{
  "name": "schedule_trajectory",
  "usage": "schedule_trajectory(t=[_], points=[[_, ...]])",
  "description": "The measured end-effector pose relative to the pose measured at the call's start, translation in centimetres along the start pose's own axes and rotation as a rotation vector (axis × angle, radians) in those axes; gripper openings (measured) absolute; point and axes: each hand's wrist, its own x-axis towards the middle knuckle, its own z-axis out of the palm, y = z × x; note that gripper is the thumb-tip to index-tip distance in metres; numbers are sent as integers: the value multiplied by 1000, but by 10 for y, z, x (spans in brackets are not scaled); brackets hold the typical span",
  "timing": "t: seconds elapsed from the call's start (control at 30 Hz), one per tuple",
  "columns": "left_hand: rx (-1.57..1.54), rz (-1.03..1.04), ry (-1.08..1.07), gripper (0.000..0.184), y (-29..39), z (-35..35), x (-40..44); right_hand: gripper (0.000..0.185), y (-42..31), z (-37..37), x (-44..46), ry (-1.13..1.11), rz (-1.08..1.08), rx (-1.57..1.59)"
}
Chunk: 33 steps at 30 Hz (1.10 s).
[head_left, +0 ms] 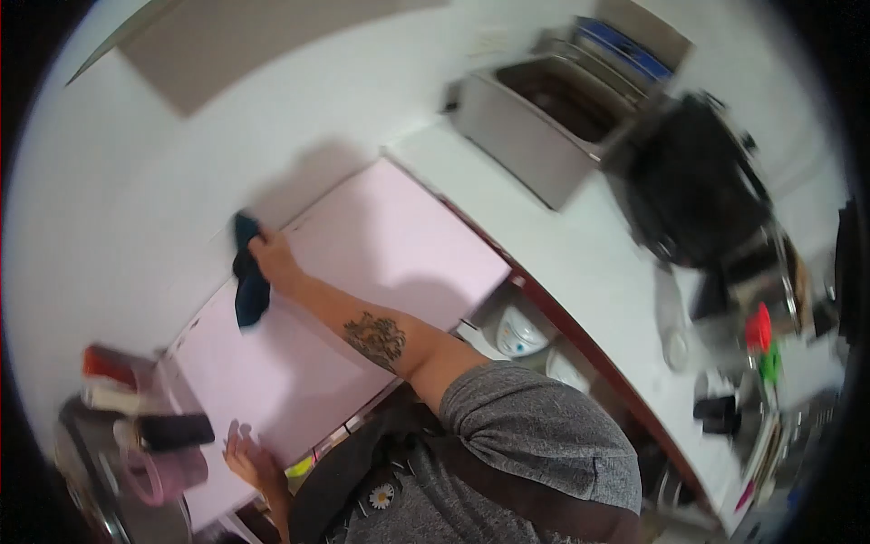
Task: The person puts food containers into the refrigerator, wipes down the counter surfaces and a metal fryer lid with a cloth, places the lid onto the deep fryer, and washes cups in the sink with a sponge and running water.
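A dark teal cloth (251,272) hangs bunched in my right hand (275,257), whose fingers are closed round its edge. That hand is stretched across the pink tabletop (417,245) to its far side, where the surface meets the white wall. The cloth's lower end lies over the pink surface; whether all of it touches is unclear. Lower down, my left hand (252,461) lies at the near part of the tabletop with fingers spread, holding nothing. Close to it are a black phone-like object (175,432) and a pink cup-like container (163,473).
A white counter (625,299) adjoins the pink tabletop on the right. It carries a metal box-shaped basin (535,118), a black appliance (693,181) and several kitchen items. White rounded containers (520,332) sit below the counter. An orange-red object (111,363) stands at the left.
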Motion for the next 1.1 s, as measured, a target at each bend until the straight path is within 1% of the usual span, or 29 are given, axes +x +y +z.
schedule_trajectory(t=[0.07, 0.2, 0.23, 0.27, 0.3, 0.33, 0.37, 0.4, 0.43, 0.47, 0.5, 0.53, 0.57, 0.6, 0.63, 0.67, 0.7, 0.73, 0.77, 0.8, 0.83, 0.87, 0.9, 0.93, 0.97, 1.0, 1.03, 1.07, 1.1], points=[[-86, 20, -46, 31, 11, -11, 6, 26, -40, -24, -49, -213, 16, 120], [-218, 161, 10, 28, -7, 13, 1, 22, -81, -90, -137, -233, -143, -487], [-184, 178, -4, 27, 5, 13, 6, 24, -96, -102, -169, -232, -98, -431], [-148, 193, -16, 26, 17, 16, 11, 26, -102, -119, -192, -300, -234, -535], [-317, 219, -89, 30, 27, 25, 20, 29, -110, -136, -219, -336, -270, -576], [-560, 260, -187, 33, 48, 34, 30, 32, -134, -137, -255, -331, -88, -458], [-796, 296, -293, 37, 76, 40, 43, 34, -142, -143, -279, -326, -164, -572], [-1264, 134, -610, 46, 121, 37, 53, 35, -149, -145, -301, -320, -170, -666], [-1741, -83, -981, 62, 187, 6, 65, 36, -151, -144, -320, -325, -250, -765], [-1779, -301, -1070, 59, 227, -3, 60, 38, -154, -146, -338, -333, -328, -863], [-1811, -541, -1129, 57, 266, -13, 56, 38, -163, -151, -356, -310, -333, -864], [-1804, -528, -1150, 57, 281, -8, 51, 39, -177, -159, -377, -323, -395, -1036], [-1799, -382, -1392, 48, 294, 4, 47, 41, -194, -168, -399, -336, -453, -1208], [-1771, -230, -1628, 39, 308, 11, 44, 41, -224, -180, -430, -246, -296, -1108], [-1760, -221, -1641, 39, 323, 12, 41, 41, -250, -199, -462, -83, -368, -1151], [-1717, -163, -1634, 35, 338, 12, 38, 37, -275, -217, -499, 193, -466, -1338], [-1673, -112, -1626, 31, 353, 12, 32, 35, -296, -241, -539, 454, -316, -1358], [-1624, -183, -1592, 29, 369, 10, 26, 32, -314, -273, -573, 686, -452, -1524], [-1547, -179, -1500, 28, 374, 25, 14, 30, -338, -298, -611, 847, -315, -1464], [-1473, -171, -1404, 28, 382, 39, 0, 26, -355, -324, -640, 999, -309, -1323], [-1469, -170, -1402, 28, 401, 33, -10, 26, -368, -358, -669, 1071, -287, -1339], [-1347, -193, -1342, 28, 421, 23, -21, 26, -379, -392, -694, 1141, -262, -1354], [-1217, -214, -1284, 29, 437, 16, -31, 26, -386, -422, -716, 1167, -176, -1417], [-1201, -213, -1285, 29, 450, 17, -38, 26, -392, -446, -731, 1191, -87, -1476], [-1146, -53, -1270, 31, 460, 21, -46, 28, -398, -466, -740, 1154, -9, -1457], [-1091, 102, -1253, 33, 470, 27, -54, 28, -399, -491, -749, 1150, -5, -1447], [-1009, 197, -1163, 33, 478, 33, -61, 30, -396, -520, -758, 1074, -8, -1599], [-999, 185, -1164, 33, 491, 30, -63, 32, -394, -542, -763, 987, -12, -1748], [-1004, 252, -1244, 32, 504, 26, -61, 39, -391, -561, -765, 978, 13, -1715]])
